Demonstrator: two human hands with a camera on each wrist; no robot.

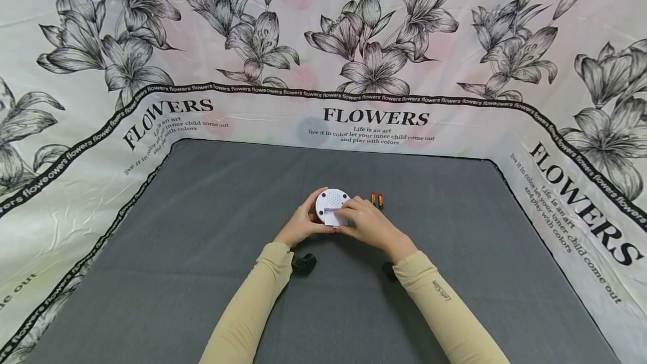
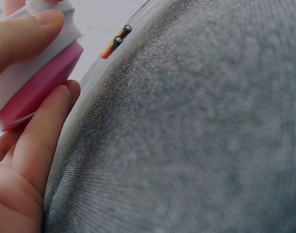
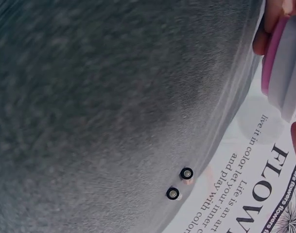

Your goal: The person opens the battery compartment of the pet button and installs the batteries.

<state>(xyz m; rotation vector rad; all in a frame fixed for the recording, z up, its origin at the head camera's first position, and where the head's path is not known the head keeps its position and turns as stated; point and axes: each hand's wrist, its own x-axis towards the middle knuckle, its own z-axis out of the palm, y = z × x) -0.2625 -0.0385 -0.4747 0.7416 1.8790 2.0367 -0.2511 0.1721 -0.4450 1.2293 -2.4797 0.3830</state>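
A round white device (image 1: pixel 332 198) with small dark feet and a patch of tiny holes has its back turned up. An oblong battery recess (image 1: pixel 331 213) shows near its lower edge. From the left wrist view, the device has a pink side (image 2: pixel 41 87) below the white body. My left hand (image 1: pixel 301 222) grips it from the left, thumb on the white part and fingers beneath the pink. At the lower right, my right hand (image 1: pixel 371 224) pinches the device, fingers on the back near the recess and thumb at the lower edge. Its fingertips partly cover the recess.
Two red-and-black batteries, a left one (image 1: pixel 373 199) and a right one (image 1: pixel 381 201), lie side by side just beyond my right hand. A dark grey cloth (image 1: pixel 227 195) covers the table. Flower-printed white fabric (image 1: pixel 283 111) rises behind. Black objects (image 1: pixel 304 264) show beside both wrists.
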